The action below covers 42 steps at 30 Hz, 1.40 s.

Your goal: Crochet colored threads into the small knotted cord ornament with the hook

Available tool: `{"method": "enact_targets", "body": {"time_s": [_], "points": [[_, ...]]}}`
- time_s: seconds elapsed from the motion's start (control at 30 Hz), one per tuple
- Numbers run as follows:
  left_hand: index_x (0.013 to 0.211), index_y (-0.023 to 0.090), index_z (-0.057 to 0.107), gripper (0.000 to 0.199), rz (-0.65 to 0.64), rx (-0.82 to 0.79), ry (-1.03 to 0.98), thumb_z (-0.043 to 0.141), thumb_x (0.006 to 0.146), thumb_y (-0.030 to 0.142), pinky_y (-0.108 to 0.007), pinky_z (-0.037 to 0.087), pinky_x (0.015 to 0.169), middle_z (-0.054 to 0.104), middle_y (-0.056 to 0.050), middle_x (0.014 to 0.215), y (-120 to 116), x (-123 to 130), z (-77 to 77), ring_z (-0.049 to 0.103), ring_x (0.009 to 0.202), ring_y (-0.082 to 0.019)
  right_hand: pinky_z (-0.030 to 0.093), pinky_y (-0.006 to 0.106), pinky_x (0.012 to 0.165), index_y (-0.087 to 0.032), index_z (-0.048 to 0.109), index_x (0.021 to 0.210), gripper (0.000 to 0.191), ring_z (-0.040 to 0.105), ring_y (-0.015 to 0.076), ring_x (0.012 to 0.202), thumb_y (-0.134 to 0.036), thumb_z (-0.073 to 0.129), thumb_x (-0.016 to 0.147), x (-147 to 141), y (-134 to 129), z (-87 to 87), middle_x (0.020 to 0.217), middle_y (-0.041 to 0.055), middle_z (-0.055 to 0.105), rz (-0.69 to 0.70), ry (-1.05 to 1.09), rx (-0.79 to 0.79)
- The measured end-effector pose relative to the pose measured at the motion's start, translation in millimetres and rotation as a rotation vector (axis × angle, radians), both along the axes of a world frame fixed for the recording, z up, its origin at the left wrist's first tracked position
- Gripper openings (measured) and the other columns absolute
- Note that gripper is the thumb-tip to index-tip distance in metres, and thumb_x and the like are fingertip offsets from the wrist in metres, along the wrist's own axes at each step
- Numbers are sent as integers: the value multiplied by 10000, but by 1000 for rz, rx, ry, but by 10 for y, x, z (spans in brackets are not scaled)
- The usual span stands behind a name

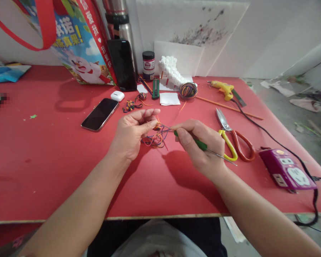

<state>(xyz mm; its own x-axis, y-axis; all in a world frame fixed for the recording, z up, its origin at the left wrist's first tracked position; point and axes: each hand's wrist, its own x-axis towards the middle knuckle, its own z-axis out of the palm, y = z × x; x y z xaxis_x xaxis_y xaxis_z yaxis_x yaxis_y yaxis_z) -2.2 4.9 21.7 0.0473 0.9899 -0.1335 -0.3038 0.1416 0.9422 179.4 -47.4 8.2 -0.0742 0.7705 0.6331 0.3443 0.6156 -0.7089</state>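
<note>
My left hand point(132, 134) pinches a small piece of orange and dark crochet work point(157, 126) between thumb and fingers, and a strand runs up over the forefinger. In my right hand point(203, 148) is a thin metal crochet hook with a green grip point(201, 144), its tip reaching left to the piece. Just below the piece, loose multicoloured yarn point(156, 140) lies tangled above the red table. Farther back sit a ball of variegated yarn point(188, 90) and a small orange and black crocheted piece point(129, 106).
Scissors point(226, 132) lie right of my right hand, near a purple power socket block point(287, 169) and its black cable. A yellow glue gun point(223, 89) is at the back right. Left of centre are a phone point(100, 114) and a white earbud case point(117, 95); a bag point(80, 46) stands behind.
</note>
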Motion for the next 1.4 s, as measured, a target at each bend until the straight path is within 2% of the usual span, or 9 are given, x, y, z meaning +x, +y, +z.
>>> {"method": "enact_targets", "body": {"time_s": [0.07,0.2,0.37,0.53,0.8,0.9,1.07,1.23,1.4], "points": [[884,192,898,254,-1,9,13,903,645,107,-206,374,537,735,-21,781,-4,-1,-5,584,686,-93,536,274,636,-192,749,974,156,662,124,672,-199,627,1071,-1,-1,5,800,11,734,0,1,-14],[868,182,889,225,-5,35,12,901,658,102,-218,466,629,747,-25,794,-15,-10,-7,626,734,-108,544,279,631,-206,745,963,155,674,134,676,-204,630,1067,-4,1,7,796,11,743,-14,-15,-19],[940,181,895,282,-65,-14,-10,927,670,109,-192,495,638,750,-17,821,-40,-20,26,645,737,-93,554,275,648,-207,745,965,155,676,130,684,-203,629,1067,-8,5,-8,809,12,750,-33,-12,14],[955,172,877,349,-100,-31,-95,970,631,83,-202,580,744,753,2,795,-40,-10,51,688,748,-95,561,291,657,-209,759,1024,159,645,125,648,-212,610,1081,-20,-5,-30,837,17,759,-56,-2,21],[1045,225,880,422,-116,-8,-113,961,652,90,-230,594,737,757,17,746,-58,8,32,720,738,-124,575,302,662,-223,748,1076,150,633,123,631,-220,598,1093,-50,-11,-46,876,21,780,-66,-9,40],[1035,225,884,404,-111,-10,-115,961,661,92,-219,577,725,751,20,739,-74,27,40,706,726,-113,579,303,665,-223,742,1089,153,648,125,644,-212,590,1095,-60,-10,-52,887,25,785,-66,-12,56],[1040,217,875,410,-110,-76,-115,971,655,113,-200,438,520,751,13,753,-75,35,57,632,633,-98,590,315,686,-224,739,1124,157,692,146,709,-197,589,1091,-66,-16,-57,921,43,796,-77,-47,74],[985,207,872,405,-81,-74,-117,979,612,93,-192,412,513,739,6,725,-44,12,69,648,671,-108,597,315,706,-224,743,1079,149,712,160,748,-202,596,1089,-54,-22,-26,877,38,772,-72,-65,75],[934,205,879,349,-68,-59,-101,949,613,85,-205,308,458,716,6,710,-25,-6,92,590,635,-93,595,309,702,-219,743,1061,150,705,157,736,-193,596,1081,-45,-27,-4,852,35,761,-69,-58,90]]}}
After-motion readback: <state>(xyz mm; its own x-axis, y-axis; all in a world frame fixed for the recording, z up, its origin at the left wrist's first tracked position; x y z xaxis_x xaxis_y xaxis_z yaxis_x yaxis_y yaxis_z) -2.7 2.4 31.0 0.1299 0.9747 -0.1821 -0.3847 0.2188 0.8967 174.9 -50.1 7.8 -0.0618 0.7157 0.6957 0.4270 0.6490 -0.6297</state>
